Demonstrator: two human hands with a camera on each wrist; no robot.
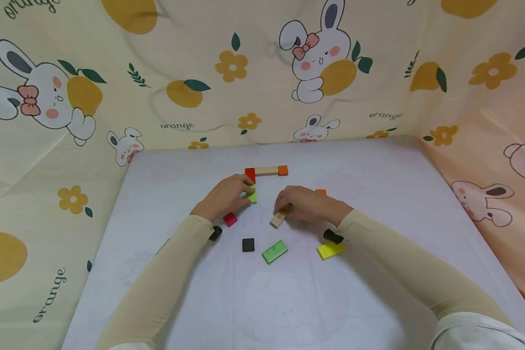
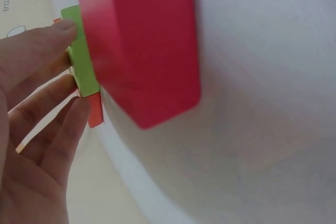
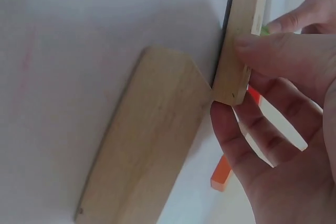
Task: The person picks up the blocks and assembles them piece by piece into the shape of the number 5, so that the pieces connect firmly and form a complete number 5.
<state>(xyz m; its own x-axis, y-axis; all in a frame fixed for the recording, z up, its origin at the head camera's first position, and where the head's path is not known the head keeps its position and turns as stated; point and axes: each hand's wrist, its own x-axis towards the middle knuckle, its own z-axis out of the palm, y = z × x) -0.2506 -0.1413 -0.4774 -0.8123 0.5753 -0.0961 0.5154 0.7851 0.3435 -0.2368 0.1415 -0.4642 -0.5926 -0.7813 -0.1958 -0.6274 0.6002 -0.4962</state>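
Note:
My left hand [image 1: 226, 195] pinches a light green block [image 2: 83, 61] between thumb and fingers, its end meeting a red block [image 1: 250, 173]. From that red block a plain wooden strip [image 1: 267, 171] runs right to an orange block [image 1: 283, 170]. My right hand [image 1: 308, 203] holds a small plain wooden block [image 3: 239, 40], thumb on one long face and fingertips at its end. Close by in the right wrist view lies a bigger-looking wooden block [image 3: 142, 140] with slanted corners; the right hand hides it in the head view. A crimson block [image 2: 152, 51] sits beside the left hand.
Nearer the person lie a black block [image 1: 248, 244], a green block [image 1: 274, 252] and a yellow block [image 1: 330, 251]. Another orange block [image 1: 321, 192] shows partly behind the right hand. Printed cloth [image 1: 227, 112] rises at the back and sides of the white tabletop [image 1: 262, 306].

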